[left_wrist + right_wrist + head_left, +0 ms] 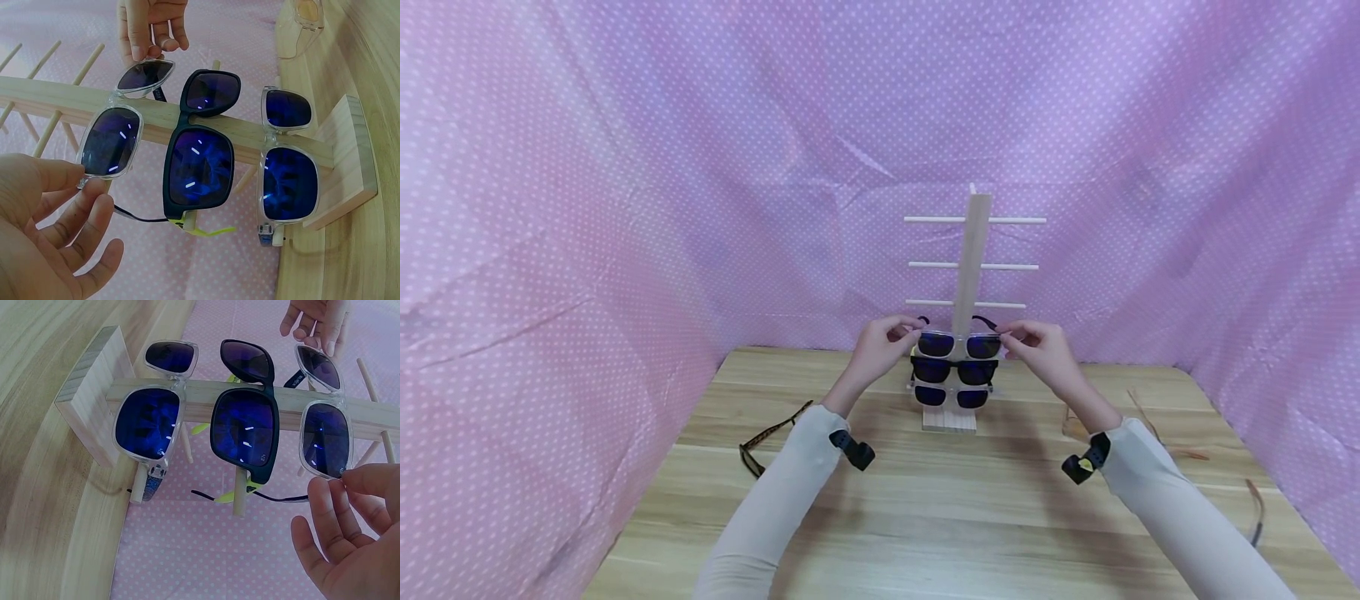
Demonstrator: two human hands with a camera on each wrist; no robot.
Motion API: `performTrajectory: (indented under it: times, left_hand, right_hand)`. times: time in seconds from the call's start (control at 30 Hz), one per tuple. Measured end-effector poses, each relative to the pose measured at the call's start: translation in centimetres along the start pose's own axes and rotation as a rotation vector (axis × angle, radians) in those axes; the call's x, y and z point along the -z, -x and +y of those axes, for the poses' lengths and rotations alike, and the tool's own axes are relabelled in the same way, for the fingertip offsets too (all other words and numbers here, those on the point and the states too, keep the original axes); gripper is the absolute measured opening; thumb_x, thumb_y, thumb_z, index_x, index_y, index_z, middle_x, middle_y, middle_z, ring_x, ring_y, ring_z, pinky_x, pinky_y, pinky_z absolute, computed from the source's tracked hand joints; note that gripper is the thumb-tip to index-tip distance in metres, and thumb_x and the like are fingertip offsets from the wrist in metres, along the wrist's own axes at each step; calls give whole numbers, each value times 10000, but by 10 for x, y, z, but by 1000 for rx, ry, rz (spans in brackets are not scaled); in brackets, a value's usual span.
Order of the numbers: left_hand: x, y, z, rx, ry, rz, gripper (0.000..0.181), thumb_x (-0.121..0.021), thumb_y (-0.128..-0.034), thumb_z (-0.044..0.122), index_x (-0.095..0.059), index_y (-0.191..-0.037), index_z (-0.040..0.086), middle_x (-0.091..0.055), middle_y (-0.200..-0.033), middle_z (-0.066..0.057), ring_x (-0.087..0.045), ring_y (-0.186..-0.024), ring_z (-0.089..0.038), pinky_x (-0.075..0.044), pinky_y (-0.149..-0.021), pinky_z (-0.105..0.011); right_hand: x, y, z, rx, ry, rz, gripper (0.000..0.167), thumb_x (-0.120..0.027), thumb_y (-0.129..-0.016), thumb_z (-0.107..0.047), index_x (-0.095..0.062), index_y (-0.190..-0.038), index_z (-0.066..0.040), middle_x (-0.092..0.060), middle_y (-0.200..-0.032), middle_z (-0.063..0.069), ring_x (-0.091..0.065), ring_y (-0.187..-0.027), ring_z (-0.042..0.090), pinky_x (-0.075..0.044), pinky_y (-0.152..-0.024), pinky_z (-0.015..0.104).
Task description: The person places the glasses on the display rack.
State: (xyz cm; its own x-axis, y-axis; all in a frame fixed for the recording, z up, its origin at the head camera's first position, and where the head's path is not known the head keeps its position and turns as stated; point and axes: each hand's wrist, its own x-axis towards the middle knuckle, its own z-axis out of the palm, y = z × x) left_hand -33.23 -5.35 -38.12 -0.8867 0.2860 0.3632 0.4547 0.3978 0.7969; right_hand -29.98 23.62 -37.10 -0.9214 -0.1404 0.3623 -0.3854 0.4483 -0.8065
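Note:
A wooden display stand [973, 250] with thin crossbars stands upright at the back of the table. Clear-framed sunglasses [111, 141] with dark lenses are at the stand's post, above two other pairs. My left hand [887, 343] pinches one outer corner of this frame between thumb and finger. At the opposite corner my right hand [356, 525] pinches it the same way. Below them hang black-framed sunglasses [953, 370] with yellow-green on the temples. Lowest on the stand is another clear-framed pair [150, 424] with blue lenses.
Tortoiseshell-patterned glasses [767, 433] lie on the table [925, 533] at the left. At the right, partly behind the right forearm, are glasses with thin orange-brown temples [1187, 454]. Another temple [1257, 504] shows near the right edge. A pink dotted cloth [820, 250] surrounds the table.

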Motion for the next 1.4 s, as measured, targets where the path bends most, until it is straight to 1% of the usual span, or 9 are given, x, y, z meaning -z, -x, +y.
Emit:
performTrajectory:
  times: [0.3, 0.47, 0.57, 0.63, 0.97, 1.1, 1.23, 1.33, 1.4]
  left_hand:
    - [-1, -2, -3, 7, 9, 15, 199, -670, -977, 125, -747, -1148, 61, -731, -863, -101, -594, -689, -84, -473, -631, -195]
    - [-1, -2, -4, 2, 31, 18, 228, -665, -972, 101, -724, -1174, 13, -727, -849, -122, -583, -677, -73, -468, -631, -188]
    - [-1, -1, -4, 8, 48, 23, 231, -666, -977, 105, -718, -1181, 10, -723, -850, -122, -575, -673, -69, -464, -625, -183]
    - [0, 0, -4, 9, 53, 29, 230, -669, -977, 109, -718, -1181, 14, -718, -849, -120, -568, -666, -68, -460, -617, -181]
    - [1, 3, -4, 1, 71, 50, 214, -683, -962, 101, -729, -1167, 59, -697, -841, -104, -548, -662, -68, -454, -616, -180]
    - [2, 6, -4, -6, 77, 52, 227, -685, -964, 104, -723, -1180, 47, -713, -867, -127, -560, -675, -65, -459, -625, -177]
    - [2, 9, -5, -18, 74, 52, 240, -693, -961, 102, -718, -1186, 24, -722, -886, -143, -569, -690, -62, -470, -637, -174]
    - [3, 11, -6, -22, 70, 50, 246, -701, -963, 112, -717, -1190, 20, -718, -884, -144, -574, -690, -60, -478, -638, -176]
    - [4, 13, -6, -22, 71, 47, 252, -706, -964, 124, -716, -1198, 29, -722, -880, -146, -598, -694, -68, -492, -641, -180]
  right_hand:
    - [-1, -3, 4, 9, -27, -9, 238, -649, -975, -10, -674, -1156, 142, -706, -854, 277, -655, -647, 24, -556, -638, 164]
    - [0, -4, 4, 6, -20, -8, 236, -659, -974, -29, -685, -1156, 120, -709, -860, 278, -676, -656, 62, -570, -653, 191]
    - [0, -4, 5, -1, -14, -10, 235, -663, -977, -46, -692, -1156, 103, -706, -885, 299, -697, -673, 109, -584, -671, 218]
    - [0, -4, 5, -2, -7, -13, 239, -659, -982, -55, -691, -1161, 99, -704, -899, 309, -695, -674, 98, -587, -679, 228]
    - [0, -3, 6, 6, -30, -14, 248, -654, -985, -52, -682, -1173, 107, -687, -893, 313, -697, -683, 113, -577, -672, 197]
    - [0, -1, 2, 12, -32, -16, 250, -647, -983, -27, -673, -1184, 120, -686, -907, 329, -700, -686, 118, -565, -668, 170]
    - [0, 3, -12, 20, -37, -21, 243, -630, -970, 37, -651, -1171, 172, -678, -871, 329, -705, -677, 154, -563, -655, 158]
    - [1, 7, -19, 30, -43, -16, 236, -626, -956, 72, -642, -1156, 196, -675, -839, 315, -696, -660, 126, -560, -641, 156]
    - [0, 7, -17, 37, -42, -7, 235, -632, -956, 65, -650, -1159, 184, -681, -831, 295, -682, -655, 86, -551, -633, 149]
